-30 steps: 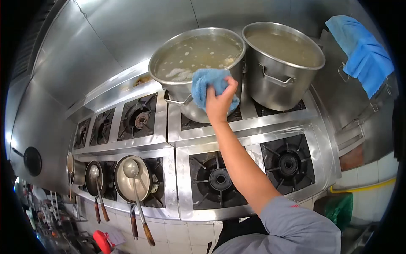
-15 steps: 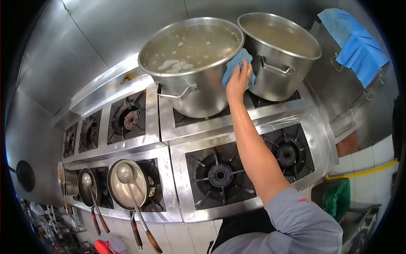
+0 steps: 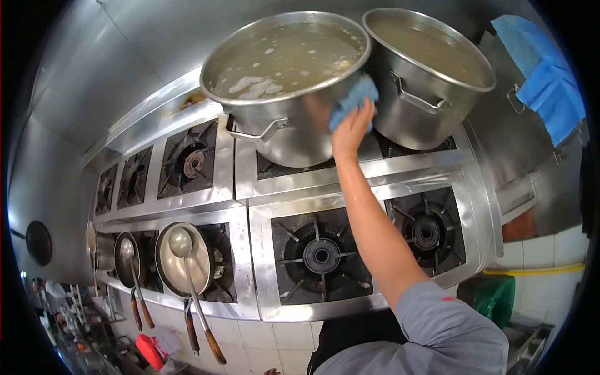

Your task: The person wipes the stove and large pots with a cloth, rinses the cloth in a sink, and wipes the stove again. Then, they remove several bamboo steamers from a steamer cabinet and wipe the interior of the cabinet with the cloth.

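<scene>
My right hand (image 3: 354,129) is closed on a blue cloth (image 3: 357,103), pressing it against the right side of a large steel stockpot (image 3: 281,115). The pot holds cloudy liquid with pale foam on top. Close by on the right stands a second steel stockpot (image 3: 409,122), also full of cloudy liquid, its side handle facing me. At the bottom edge only a sliver of my left hand (image 3: 272,372) shows, so its fingers cannot be made out.
Gas burners (image 3: 322,255) with black grates fill the steel range. On the left sit a pan (image 3: 167,265) with a ladle (image 3: 180,242) and a smaller pan (image 3: 139,275) with another ladle. Blue cloths (image 3: 544,78) hang at right. A green bag (image 3: 500,297) is below.
My right hand and the cloth have shifted slightly down along the pot's side. The view has tilted a little, and a bit of my left hand now shows at the bottom.
</scene>
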A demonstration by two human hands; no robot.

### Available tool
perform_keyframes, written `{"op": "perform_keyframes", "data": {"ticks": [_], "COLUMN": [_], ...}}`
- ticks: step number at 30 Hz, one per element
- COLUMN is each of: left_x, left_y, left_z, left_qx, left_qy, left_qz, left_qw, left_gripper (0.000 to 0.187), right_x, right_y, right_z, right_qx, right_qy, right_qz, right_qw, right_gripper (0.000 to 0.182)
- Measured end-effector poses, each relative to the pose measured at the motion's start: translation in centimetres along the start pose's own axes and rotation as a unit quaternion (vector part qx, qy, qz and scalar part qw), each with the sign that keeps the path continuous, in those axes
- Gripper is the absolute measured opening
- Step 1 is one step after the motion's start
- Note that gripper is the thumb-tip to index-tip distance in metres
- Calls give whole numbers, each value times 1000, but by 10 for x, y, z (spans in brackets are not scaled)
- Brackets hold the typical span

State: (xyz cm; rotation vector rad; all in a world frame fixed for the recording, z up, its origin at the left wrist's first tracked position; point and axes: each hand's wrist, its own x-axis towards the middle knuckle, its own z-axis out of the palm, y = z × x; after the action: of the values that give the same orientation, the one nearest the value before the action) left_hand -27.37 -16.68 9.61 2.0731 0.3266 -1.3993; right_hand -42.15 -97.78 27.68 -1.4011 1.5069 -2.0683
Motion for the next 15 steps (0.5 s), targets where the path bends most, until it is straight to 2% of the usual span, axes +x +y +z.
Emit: {"op": "perform_keyframes", "data": {"ticks": [1, 2, 3, 4, 6, 7, 8, 10, 11, 13, 15], "left_x": [-2, -4, -8, -3, 2, -3, -11, -23, -26, -18, -8], "left_y": [-1, -8, -31, -40, -59, -80, -86, -88, -85, -112, -131], "left_z": [12, 22, 19, 22, 30, 31, 38, 46, 50, 48, 45], "left_qx": [-13, -26, 50, 37, -14, 37, 29, -17, -39, -70, -102], "left_qy": [4, 9, -64, -62, -31, -49, -47, -8, 10, -14, -38], "left_qz": [10, 18, 221, 220, 25, 129, 124, -1, -60, -62, -63], "left_qw": [1000, 999, 972, 973, 999, 990, 991, 1000, 997, 996, 992], "left_gripper": [41, 41, 42, 42, 43, 44, 44, 44, 44, 45, 46], "right_x": [-21, -36, -54, -61, -68, -68, -71, -78, -84, -105, -117], "right_y": [29, 36, 59, 50, 17, -14, -30, -48, -43, -13, 33], "right_z": [4, -4, -6, -11, -26, -29, -29, -30, -28, -20, -25], "right_qx": [-40, -21, -20, -15, 43, 45, 47, -35, -33, -91, -60], "right_qy": [17, -10, -5, -16, -102, -107, -116, -281, -285, -451, -461], "right_qz": [42, 151, 153, 148, 128, 49, 49, -176, -179, -321, -346], "right_qw": [998, 988, 988, 989, 986, 992, 991, 943, 941, 827, 815], "right_gripper": [38, 37, 35, 35, 34, 30, 30, 31, 31, 37, 40]}}
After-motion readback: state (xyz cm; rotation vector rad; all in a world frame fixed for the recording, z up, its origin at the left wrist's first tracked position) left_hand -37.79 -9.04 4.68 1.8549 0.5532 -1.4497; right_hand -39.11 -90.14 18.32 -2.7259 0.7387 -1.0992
